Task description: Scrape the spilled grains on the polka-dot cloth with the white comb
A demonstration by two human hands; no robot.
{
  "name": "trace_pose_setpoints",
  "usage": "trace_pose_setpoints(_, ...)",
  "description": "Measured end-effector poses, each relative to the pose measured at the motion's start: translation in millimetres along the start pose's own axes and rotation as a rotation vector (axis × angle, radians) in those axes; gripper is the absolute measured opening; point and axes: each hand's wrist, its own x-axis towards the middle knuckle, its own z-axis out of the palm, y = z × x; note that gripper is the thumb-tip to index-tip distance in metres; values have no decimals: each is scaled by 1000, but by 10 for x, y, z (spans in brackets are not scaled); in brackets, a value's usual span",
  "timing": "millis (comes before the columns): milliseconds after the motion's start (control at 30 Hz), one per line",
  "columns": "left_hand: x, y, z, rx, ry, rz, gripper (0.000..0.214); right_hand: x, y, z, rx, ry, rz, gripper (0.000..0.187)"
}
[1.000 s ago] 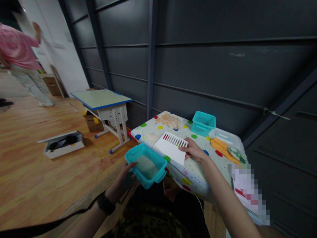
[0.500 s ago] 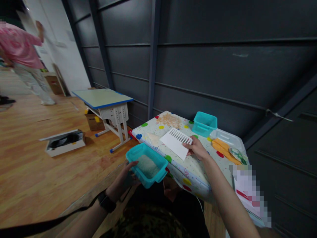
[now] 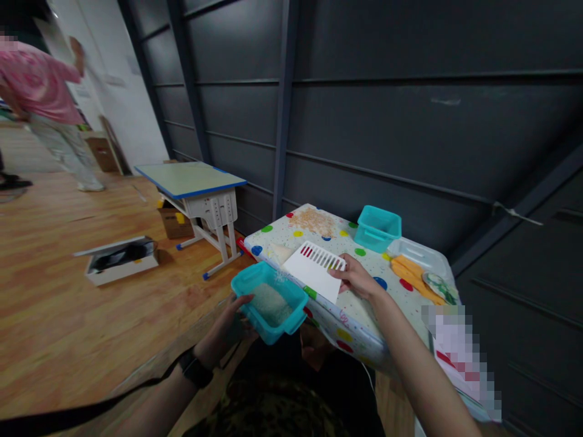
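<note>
At the near table edge, my left hand point(image 3: 233, 320) grips the side of a turquoise plastic container point(image 3: 295, 323), its thumb over the rim. White grains like rice point(image 3: 269, 303) cover the container's bottom. My right hand point(image 3: 355, 277) is closed on a flat white scraper point(image 3: 312, 270) with a row of slots along its far side. The scraper lies low over the tabletop, its left end close to the container. Beside that end is a small pale heap of grains point(image 3: 281, 251), and some white grains show at the container's far rim.
The spotted tablecloth point(image 3: 332, 312) also bears scattered tan bits point(image 3: 314, 222), a second turquoise container point(image 3: 378, 229), a clear lid point(image 3: 421, 254), an orange cloth point(image 3: 410, 274) and a round patterned object point(image 3: 439, 285). A desk point(image 3: 194, 179), an open box point(image 3: 122, 261) and a person in pink point(image 3: 40, 85) are leftward.
My right hand has drawn the scraper left and toward me, nearer the container. White grains now show at the container's far rim. My left hand holds the container in nearly the same place.
</note>
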Motion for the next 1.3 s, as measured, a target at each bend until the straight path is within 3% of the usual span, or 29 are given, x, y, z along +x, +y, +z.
trace_pose_setpoints(333, -6, 7, -17, 36, 37, 48, 60, 27, -94, -98, 61, 226, 0, 42)
trace_pose_setpoints(633, 100, -12, -69, 8, 48, 19, 55, 157, -15, -120, 114, 407, 18, 38)
trace_pose_setpoints(800, 96, 6, -67, -11, 46, 8, 44, 180, 40, 9, 68, 345, 39, 37)
trace_pose_setpoints(1033, 147, -32, -126, 0, 46, 26, 55, 107, 9, 138, 52, 221, 34, 36)
trace_pose_setpoints(1300, 33, 36, -43, 8, 33, 34, 48, 37, 13, 209, 43, 71, -1, 51)
